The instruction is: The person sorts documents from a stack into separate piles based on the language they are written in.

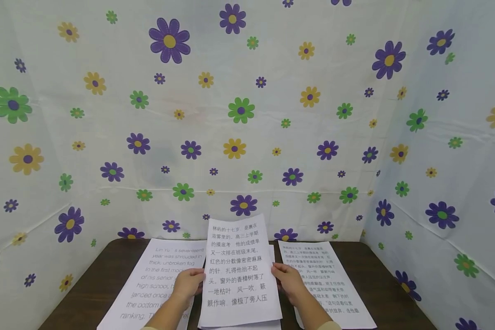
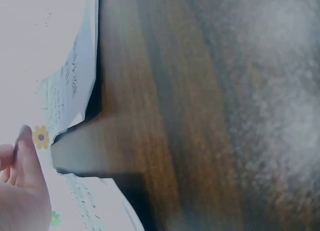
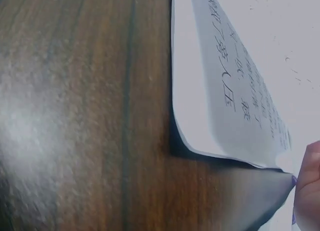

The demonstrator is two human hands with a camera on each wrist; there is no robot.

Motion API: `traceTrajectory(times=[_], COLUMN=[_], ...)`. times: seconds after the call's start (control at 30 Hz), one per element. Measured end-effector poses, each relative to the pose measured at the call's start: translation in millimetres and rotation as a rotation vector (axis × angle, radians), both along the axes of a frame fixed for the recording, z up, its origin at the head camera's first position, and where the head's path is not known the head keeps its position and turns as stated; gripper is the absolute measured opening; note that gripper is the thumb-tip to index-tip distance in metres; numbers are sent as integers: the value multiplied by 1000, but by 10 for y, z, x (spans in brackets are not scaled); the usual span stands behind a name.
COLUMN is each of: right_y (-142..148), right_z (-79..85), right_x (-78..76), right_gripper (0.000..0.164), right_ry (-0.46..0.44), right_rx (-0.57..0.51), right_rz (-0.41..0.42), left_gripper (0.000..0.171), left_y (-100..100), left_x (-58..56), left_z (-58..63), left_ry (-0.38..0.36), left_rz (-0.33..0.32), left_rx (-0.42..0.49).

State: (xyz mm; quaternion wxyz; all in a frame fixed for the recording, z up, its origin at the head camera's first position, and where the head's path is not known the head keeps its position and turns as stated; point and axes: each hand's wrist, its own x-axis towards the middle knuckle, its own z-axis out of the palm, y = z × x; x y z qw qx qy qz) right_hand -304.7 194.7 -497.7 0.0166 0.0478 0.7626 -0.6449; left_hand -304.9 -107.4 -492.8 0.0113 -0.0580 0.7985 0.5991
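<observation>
A white sheet of paper [image 1: 238, 268] printed with large Chinese characters is held up, tilted toward the head camera, in the middle of the head view. My left hand [image 1: 188, 286] pinches its left edge between thumb and fingers. On the opposite edge, my right hand [image 1: 290, 282] grips the sheet the same way. Another white page [image 1: 271, 251] shows behind and below it, mostly hidden. In the left wrist view the thumb and fingers of the left hand [image 2: 24, 191] appear at the left border; the right hand [image 3: 309, 191] is partly cut off in its own view.
On the dark wooden table [image 1: 86, 275], a page of large English text [image 1: 148, 284] lies at left, partly covered by the left forearm. A page of smaller Chinese text [image 1: 334, 279] lies at right. Flower-patterned white cloth [image 1: 214, 114] stands behind and at the sides.
</observation>
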Motion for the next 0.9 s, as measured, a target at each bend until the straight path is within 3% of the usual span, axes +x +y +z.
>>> traceTrajectory(times=[0.23, 0.43, 0.63, 0.9], right_y=[89, 180, 298, 508], right_z=[77, 152, 218, 260], right_x=[14, 26, 49, 87], right_gripper=[46, 52, 57, 57], right_ry=[-25, -25, -14, -4], right_rx=[-33, 6, 57, 107], right_rz=[52, 70, 62, 10], left_gripper=[37, 38, 38, 38], left_y=[-10, 24, 126, 365], left_x=[-18, -31, -50, -54], left_z=[56, 114, 145, 197], left_ry=[-8, -7, 27, 24], left_rz=[-10, -23, -54, -79], left_rx=[55, 116, 192, 213])
